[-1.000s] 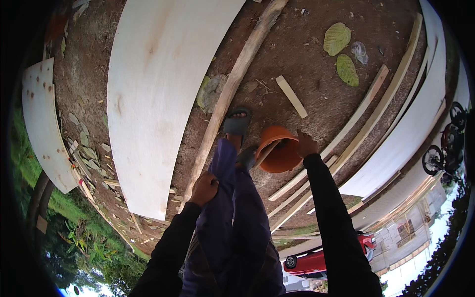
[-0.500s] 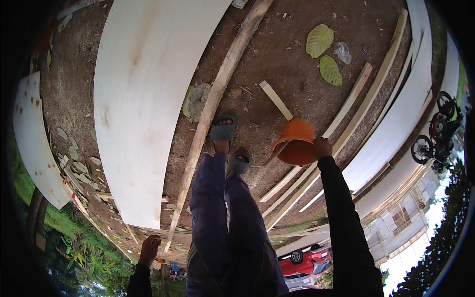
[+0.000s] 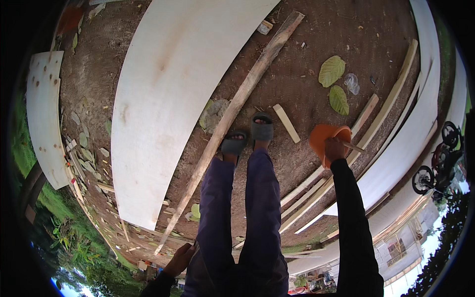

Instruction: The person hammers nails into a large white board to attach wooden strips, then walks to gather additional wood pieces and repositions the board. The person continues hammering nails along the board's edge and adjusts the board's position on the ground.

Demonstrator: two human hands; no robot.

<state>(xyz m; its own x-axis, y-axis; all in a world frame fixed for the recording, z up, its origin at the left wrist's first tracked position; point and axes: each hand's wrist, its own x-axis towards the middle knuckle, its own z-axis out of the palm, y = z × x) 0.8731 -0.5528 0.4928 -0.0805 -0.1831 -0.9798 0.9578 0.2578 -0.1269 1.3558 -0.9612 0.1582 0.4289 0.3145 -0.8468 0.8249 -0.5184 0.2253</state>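
Observation:
My right hand [image 3: 335,149] is closed on the rim of an orange bucket [image 3: 321,136], which hangs at the end of my outstretched right arm. A pale wooden stick, like a tool handle [image 3: 353,146], pokes out of the bucket past my hand; what is on its other end is hidden. The bucket hangs over the ground beside long strips of timber. Low at my left thigh, my left hand [image 3: 180,260] hangs loosely with nothing seen in it, its fingers partly stretched toward the trouser leg.
A large pale plywood sheet [image 3: 163,89] lies left, beside a long rough wooden pole [image 3: 237,101] at my feet. A short wood piece [image 3: 286,123] lies ahead of my sandals. Timber strips [image 3: 388,104] and more boards [image 3: 396,158] lie right, near a motorcycle [image 3: 438,158].
The bucket has swung and turned to the right, its stick now pointing right. My feet have stepped, and my left hand has come in toward my thigh. The red car has left the view.

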